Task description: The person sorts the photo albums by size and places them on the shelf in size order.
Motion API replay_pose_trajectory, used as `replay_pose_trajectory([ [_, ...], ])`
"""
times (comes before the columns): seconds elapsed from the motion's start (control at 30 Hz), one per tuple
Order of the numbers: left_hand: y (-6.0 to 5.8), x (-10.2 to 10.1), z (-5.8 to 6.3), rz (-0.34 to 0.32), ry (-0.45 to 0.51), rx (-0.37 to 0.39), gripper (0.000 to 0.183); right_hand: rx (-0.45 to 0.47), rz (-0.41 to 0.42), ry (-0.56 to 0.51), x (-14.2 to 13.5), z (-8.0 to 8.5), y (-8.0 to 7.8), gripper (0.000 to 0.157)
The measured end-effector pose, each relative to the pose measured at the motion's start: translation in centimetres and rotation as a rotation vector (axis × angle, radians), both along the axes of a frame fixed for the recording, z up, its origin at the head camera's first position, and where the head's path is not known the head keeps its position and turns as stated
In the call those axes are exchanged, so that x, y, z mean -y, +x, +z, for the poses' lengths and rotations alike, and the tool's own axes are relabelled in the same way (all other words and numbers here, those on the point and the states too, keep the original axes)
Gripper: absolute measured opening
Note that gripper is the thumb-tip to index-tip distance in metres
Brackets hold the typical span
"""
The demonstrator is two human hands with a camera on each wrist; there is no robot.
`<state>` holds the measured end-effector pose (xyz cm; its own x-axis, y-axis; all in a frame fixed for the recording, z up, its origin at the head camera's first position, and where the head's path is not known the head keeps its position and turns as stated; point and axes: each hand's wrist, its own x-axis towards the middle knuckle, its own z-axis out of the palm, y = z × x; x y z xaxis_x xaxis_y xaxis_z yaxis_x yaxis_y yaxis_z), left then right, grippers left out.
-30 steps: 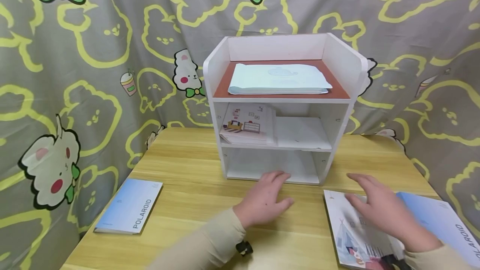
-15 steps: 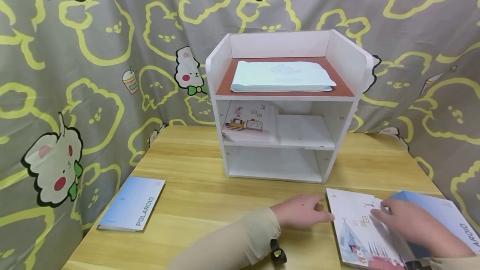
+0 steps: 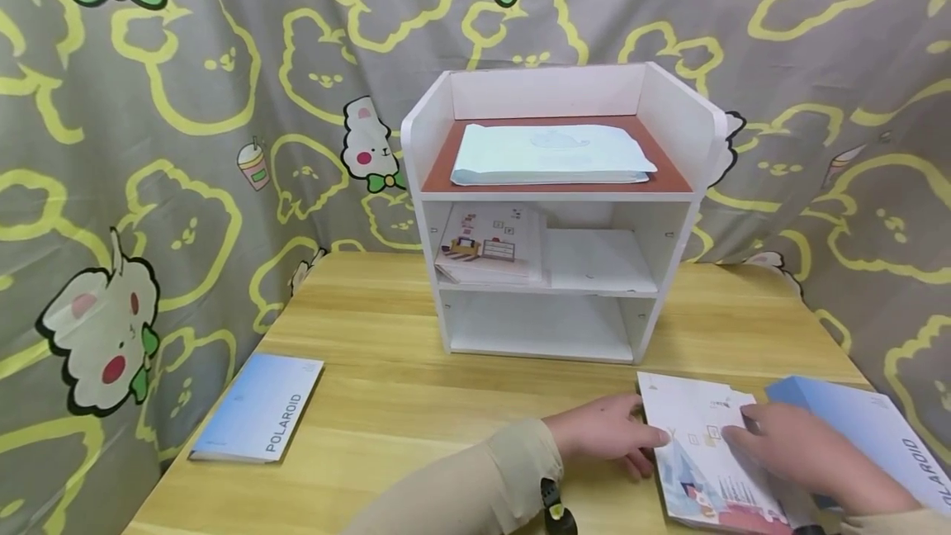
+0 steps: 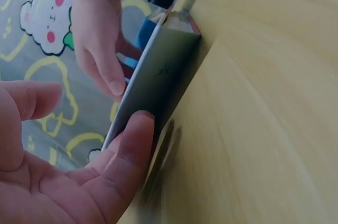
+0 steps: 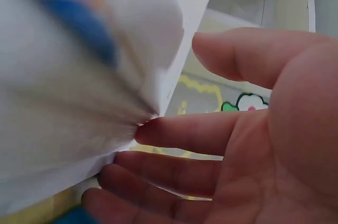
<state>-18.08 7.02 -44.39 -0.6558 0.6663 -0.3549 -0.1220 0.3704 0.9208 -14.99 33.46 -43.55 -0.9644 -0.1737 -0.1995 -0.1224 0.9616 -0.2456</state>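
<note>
A thick white picture book (image 3: 691, 415) with a tent drawing on its cover lies on the table at the right. My left hand (image 3: 603, 429) is at its left edge; in the left wrist view a fingertip touches the dark spine (image 4: 166, 68), and the thumb stands apart. At the opposite edge is my right hand (image 3: 806, 448). Its extended fingers (image 5: 185, 134) touch the page edges in the right wrist view, with the thumb raised away from the pages. Parts of both hands' fingers are hidden in the head view.
A white shelf unit (image 3: 646, 320) stands behind, holding a pale packet (image 3: 550, 155) on top and white books (image 3: 494, 242) on its middle shelf. Blue POLAROID books lie at the left (image 3: 256, 407) and right (image 3: 872, 428). A patterned curtain (image 3: 245, 48) surrounds the table.
My left hand has moved right from in front of the shelf to the book's left edge. My right hand has come down to its right edge. The book has shifted slightly, if at all.
</note>
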Motion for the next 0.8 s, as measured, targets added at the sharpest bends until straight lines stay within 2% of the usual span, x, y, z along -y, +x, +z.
replay_pose_trajectory([
  [0.17, -0.2, 1.4, -0.3, 0.069, -0.002, -0.019, 0.031, -0.047, 0.025, 0.001, 1.7, -0.2, 0.0, 0.060],
  [0.33, -0.6, 3.5, -0.4, 0.081, 0.004, -0.032, 0.035, -0.096, 0.059, -0.022, 3.4, -0.5, -0.2, 0.064],
  [0.47, -1.0, 6.0, -0.7, 0.089, 0.007, -0.041, 0.042, -0.088, 0.072, -0.049, 5.4, -0.5, -0.4, 0.068],
  [0.73, -1.5, 11.0, -0.6, 0.118, -0.029, -0.101, 0.073, -0.130, 0.138, -0.078, 9.9, -0.1, -0.5, 0.062],
  [0.8, -1.6, 12.0, -0.6, 0.132, -0.043, -0.112, 0.074, -0.142, 0.160, -0.069, 10.7, -0.2, -0.7, 0.060],
])
